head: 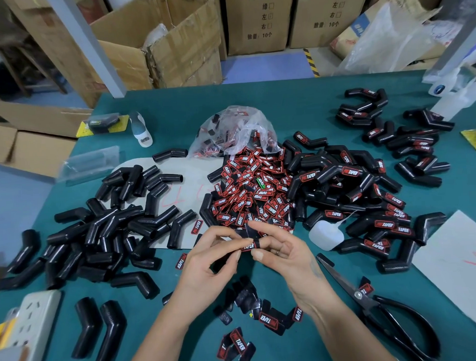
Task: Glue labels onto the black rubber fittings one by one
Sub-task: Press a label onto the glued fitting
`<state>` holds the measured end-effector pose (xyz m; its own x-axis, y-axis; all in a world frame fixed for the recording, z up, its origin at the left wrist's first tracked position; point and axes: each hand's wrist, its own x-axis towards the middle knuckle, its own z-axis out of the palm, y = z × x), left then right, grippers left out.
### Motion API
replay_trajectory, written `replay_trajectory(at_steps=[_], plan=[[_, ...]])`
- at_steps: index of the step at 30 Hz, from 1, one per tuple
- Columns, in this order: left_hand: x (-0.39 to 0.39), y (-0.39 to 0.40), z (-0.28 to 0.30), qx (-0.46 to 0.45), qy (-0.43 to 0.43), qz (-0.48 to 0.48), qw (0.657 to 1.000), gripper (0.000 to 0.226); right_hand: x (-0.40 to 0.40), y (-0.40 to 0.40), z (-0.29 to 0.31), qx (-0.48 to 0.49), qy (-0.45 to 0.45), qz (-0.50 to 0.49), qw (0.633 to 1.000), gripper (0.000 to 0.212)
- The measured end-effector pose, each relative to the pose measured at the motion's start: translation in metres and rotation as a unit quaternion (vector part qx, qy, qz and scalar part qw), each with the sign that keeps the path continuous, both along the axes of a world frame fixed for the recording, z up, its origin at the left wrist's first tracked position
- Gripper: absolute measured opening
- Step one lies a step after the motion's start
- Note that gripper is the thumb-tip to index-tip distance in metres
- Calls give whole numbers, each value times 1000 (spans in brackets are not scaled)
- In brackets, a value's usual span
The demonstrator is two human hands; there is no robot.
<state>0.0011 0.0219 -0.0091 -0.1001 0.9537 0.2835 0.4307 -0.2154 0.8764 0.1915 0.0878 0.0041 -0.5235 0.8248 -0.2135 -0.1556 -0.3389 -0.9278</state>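
- Looking down at a teal table [296, 102] covered in parts, we see both hands meeting low at centre.
- Our left hand [207, 258] pinches a red-and-black label [247, 246] between thumb and fingertips; the word TAPER shows on it.
- Our right hand [281, 250] has its fingers curled on the same label from the other side, with a small black piece [250, 231] held just above it; we cannot tell whether that piece is a backing or a second label.
- A heap of loose labels [252, 188] lies just beyond the hands, spilling from a clear plastic bag [235, 126].
- Unlabelled black rubber fittings [119, 219] are piled to the left of the heap, on and around a grey card sheet [188, 187].
- Fittings that carry labels [367, 197] are piled to the right, with a further cluster [391, 126] at far right.
- A white glue bottle [326, 235] lies on its side just right of our right hand, nozzle toward the labelled pile.
- Black-handled scissors [376, 305] lie near the right forearm, blades pointing up-left.
- A few labels [260, 314] are scattered on the table between our forearms.
- A white power strip [28, 320] sits at the lower left corner; two fittings [99, 331] lie side by side near it.
- Cardboard boxes [255, 20] stand on the floor past the table.
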Motion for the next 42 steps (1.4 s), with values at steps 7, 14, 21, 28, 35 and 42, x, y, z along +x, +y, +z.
replay_trajectory(at_steps=[7,14,21,28,35,42], plan=[[2,1,2,-11,-20,9,1000,33,1,1,3,-3,2,3,1000,46],[3,0,10,-5,-54,9,999,27,2,2,6,1,-3,3,1000,43],[8,-2,7,6,-8,15,1000,33,-2,-5,5,10,6,-16,1000,46],[15,-2,10,32,39,14,999,42,-9,-12,1,-5,5,-49,999,52],[14,-2,8,35,28,13,999,41,-8,-11,2,-12,12,-55,998,50],[10,-1,1,13,-10,30,999,40,-3,-8,5,-13,26,-28,999,45]])
